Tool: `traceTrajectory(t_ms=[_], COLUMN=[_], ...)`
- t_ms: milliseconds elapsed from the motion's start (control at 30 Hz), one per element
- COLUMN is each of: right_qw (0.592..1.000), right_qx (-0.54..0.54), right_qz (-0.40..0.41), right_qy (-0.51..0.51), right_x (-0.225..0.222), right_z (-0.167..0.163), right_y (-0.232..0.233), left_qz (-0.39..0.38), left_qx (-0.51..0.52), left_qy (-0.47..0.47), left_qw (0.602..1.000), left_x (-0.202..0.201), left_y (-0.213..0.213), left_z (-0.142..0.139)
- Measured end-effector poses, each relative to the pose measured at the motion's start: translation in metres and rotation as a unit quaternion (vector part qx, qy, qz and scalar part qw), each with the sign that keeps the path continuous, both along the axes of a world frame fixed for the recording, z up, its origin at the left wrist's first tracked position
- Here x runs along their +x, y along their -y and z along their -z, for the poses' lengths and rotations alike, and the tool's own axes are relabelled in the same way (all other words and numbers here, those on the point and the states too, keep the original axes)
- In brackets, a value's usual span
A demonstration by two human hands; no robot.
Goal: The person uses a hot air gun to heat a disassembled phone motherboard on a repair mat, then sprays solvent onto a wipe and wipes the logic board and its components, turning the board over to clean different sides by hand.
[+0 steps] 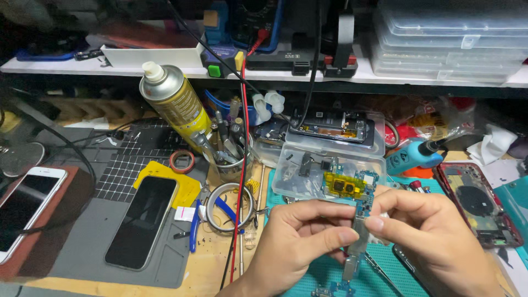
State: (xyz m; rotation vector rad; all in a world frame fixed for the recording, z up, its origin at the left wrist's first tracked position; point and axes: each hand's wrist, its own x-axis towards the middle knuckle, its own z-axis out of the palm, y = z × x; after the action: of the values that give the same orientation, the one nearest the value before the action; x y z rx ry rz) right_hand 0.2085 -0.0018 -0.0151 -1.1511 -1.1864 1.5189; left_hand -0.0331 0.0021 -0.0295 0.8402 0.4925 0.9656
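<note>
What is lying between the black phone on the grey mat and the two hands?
In the head view, blue-handled pliers, a metal wire coil and a red cable lie between the black phone and the left hand.

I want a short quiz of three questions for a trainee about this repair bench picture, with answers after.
1. True or false: both hands grip the same circuit board.
2. Which thing lies on the grey mat: A) a black-screened phone, B) a spray can, C) a clear plastic box?
3. What colour is the mat under the hands?

Key:
1. True: the left hand and the right hand pinch the long circuit board together.
2. A: the black-screened phone lies on the grey mat; the spray can leans behind it.
3. Green: the green mat.
</note>
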Motion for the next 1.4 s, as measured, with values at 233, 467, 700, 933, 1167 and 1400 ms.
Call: traceTrajectory(t_ms=[233, 467, 700, 933, 1167, 1400], right_qw=[0.993, 0.987, 0.982, 0.884, 0.75, 0.734], right_qx=[-0.111, -0.085, 0.176, 0.363, 0.501, 0.517], right_qz=[-0.031, -0.13, 0.023, 0.009, -0.031, -0.032], right_qy=[-0.032, -0.039, 0.07, 0.296, 0.431, 0.439], right_x=[0.014, 0.008, -0.008, -0.025, -0.053, -0.058], right_z=[0.005, 0.001, -0.019, -0.068, -0.077, -0.084], right_y=[0.003, 0.002, 0.007, 0.018, 0.027, 0.024], left_qz=[-0.088, -0.119, -0.164, -0.185, -0.198, -0.198], left_qx=[0.121, 0.226, 0.239, 0.287, 0.308, 0.329], left_qy=[0.08, 0.081, 0.073, 0.041, 0.004, -0.021], left_qw=[0.985, 0.963, 0.954, 0.939, 0.93, 0.923], left_x=[-0.006, -0.01, -0.016, -0.015, -0.015, -0.017], left_y=[0.001, 0.007, 0.006, 0.01, 0.011, 0.011], left_z=[-0.01, -0.004, 0.002, -0.002, -0.003, -0.005])
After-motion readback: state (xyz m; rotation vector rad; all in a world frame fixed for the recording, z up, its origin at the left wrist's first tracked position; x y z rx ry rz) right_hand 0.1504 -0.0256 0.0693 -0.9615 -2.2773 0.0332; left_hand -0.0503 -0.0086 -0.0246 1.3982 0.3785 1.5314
